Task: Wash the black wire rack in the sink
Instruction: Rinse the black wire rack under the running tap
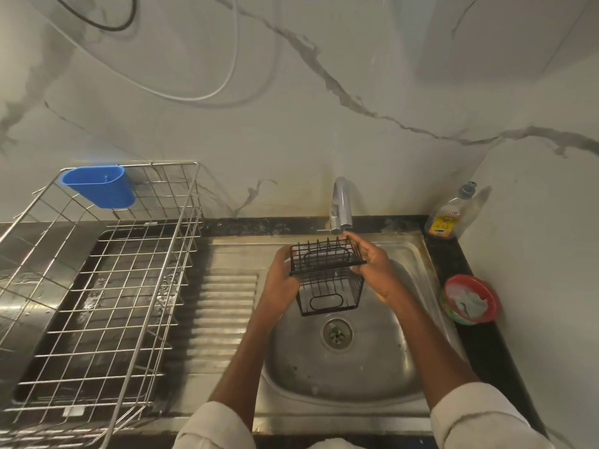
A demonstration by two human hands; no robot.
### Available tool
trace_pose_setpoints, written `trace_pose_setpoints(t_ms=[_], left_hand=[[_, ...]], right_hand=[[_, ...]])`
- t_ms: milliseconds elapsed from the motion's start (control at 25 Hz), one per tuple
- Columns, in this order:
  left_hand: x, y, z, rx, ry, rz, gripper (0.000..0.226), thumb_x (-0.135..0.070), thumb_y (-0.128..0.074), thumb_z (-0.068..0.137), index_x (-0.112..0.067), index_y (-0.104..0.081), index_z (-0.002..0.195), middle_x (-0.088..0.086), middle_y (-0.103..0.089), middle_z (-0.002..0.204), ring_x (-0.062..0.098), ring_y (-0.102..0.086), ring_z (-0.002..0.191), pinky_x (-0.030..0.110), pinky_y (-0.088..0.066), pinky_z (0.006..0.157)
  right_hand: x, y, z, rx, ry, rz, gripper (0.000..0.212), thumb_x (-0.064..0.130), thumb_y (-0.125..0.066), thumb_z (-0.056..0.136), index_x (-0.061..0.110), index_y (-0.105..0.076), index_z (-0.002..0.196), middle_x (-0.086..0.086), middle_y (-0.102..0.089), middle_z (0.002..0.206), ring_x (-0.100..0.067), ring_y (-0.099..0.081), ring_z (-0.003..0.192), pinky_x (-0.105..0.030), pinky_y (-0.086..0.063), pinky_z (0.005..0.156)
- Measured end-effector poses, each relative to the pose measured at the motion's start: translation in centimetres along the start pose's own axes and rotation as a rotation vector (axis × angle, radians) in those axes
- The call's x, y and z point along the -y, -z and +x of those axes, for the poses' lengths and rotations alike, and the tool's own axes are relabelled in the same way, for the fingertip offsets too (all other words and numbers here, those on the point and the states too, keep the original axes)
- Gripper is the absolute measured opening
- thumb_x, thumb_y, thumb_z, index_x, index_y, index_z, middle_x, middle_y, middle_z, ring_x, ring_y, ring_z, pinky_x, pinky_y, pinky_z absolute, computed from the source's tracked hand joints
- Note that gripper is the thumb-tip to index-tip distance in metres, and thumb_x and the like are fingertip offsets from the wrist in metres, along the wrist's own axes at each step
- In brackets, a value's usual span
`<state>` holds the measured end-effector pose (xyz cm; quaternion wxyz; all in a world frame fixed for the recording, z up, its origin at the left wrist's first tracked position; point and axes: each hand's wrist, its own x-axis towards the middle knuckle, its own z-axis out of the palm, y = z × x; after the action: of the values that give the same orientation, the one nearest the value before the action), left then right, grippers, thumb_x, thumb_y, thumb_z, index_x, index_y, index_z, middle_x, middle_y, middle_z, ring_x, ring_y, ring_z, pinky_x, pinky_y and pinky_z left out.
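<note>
A small black wire rack (327, 277), box-shaped with oval handle plates, hangs above the steel sink basin (366, 367), just under the chrome tap (340, 205). My left hand (280, 280) grips its left side, fingers wrapped round the wires. My right hand (376, 267) holds its right edge, fingertips reaching the far top corner near the spout. No water stream is visible from the tap. The drain (337, 332) lies directly below the rack.
A large steel wire dish basket (97, 286) with a blue plastic cup (100, 186) stands on the left counter. The ribbed drainboard (223, 306) lies between it and the basin. A dish soap bottle (449, 215) and a red-green bowl with a cloth (470, 299) stand at right.
</note>
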<state>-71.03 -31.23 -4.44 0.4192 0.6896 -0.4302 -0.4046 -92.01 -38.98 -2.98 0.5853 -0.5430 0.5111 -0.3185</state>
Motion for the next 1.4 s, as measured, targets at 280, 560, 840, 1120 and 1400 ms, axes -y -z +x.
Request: trace_pose_setpoints(t_ms=[280, 560, 840, 1120, 1400], left_hand=[[-4.2, -3.6, 3.0, 0.251, -0.112, 0.094, 0.046, 0.013, -0.052, 0.099, -0.02, -0.068, 0.128, -0.014, -0.073, 0.111, -0.006, -0.069, 0.1, 0.017, -0.057, 0.09], [-3.4, -6.4, 6.5, 0.217, -0.029, -0.063, 0.03, 0.001, -0.058, 0.104, -0.014, -0.07, 0.126, -0.002, -0.073, 0.118, 0.001, -0.068, 0.099, 0.023, -0.059, 0.088], [4.1, -7.5, 6.2, 0.212, 0.211, -0.115, 0.036, -0.009, -0.064, 0.103, -0.017, -0.065, 0.138, 0.004, -0.072, 0.13, 0.02, -0.068, 0.119, 0.039, -0.054, 0.105], [7.6, -8.6, 5.7, 0.182, 0.656, -0.37, 0.028, -0.015, -0.06, 0.107, -0.004, -0.059, 0.132, 0.018, -0.066, 0.128, 0.034, -0.067, 0.109, 0.045, -0.053, 0.087], [8.4, -8.8, 6.0, -0.008, 0.693, -0.509, 0.018, -0.006, -0.052, 0.11, -0.002, -0.066, 0.121, 0.019, -0.076, 0.114, 0.037, -0.078, 0.081, 0.043, -0.064, 0.06]], right_hand=[[-0.5, 4.9, -3.7, -0.082, -0.02, -0.358, 0.09, 0.017, -0.092, 0.061, 0.038, -0.048, 0.136, 0.006, -0.052, 0.133, -0.017, -0.059, 0.12, -0.045, -0.056, 0.099], [-0.1, 4.1, -4.9, -0.41, 0.055, -0.472, 0.064, 0.031, -0.094, 0.063, 0.026, -0.055, 0.114, 0.005, -0.06, 0.106, -0.008, -0.06, 0.096, -0.014, -0.041, 0.069], [1.0, 3.7, -5.0, -0.472, 0.055, -0.401, 0.065, 0.033, -0.094, 0.065, 0.02, -0.052, 0.113, 0.0, -0.058, 0.105, -0.014, -0.059, 0.095, -0.021, -0.044, 0.069], [-0.6, 5.0, -7.7, -0.293, 0.083, -0.344, 0.065, 0.03, -0.092, 0.064, 0.028, -0.049, 0.112, 0.008, -0.058, 0.114, -0.013, -0.065, 0.106, -0.037, -0.059, 0.086], [-3.0, 6.2, -9.1, -0.208, -0.04, -0.193, 0.08, 0.01, -0.088, 0.075, 0.03, -0.038, 0.135, 0.013, -0.043, 0.135, -0.02, -0.052, 0.129, -0.038, -0.052, 0.103]])
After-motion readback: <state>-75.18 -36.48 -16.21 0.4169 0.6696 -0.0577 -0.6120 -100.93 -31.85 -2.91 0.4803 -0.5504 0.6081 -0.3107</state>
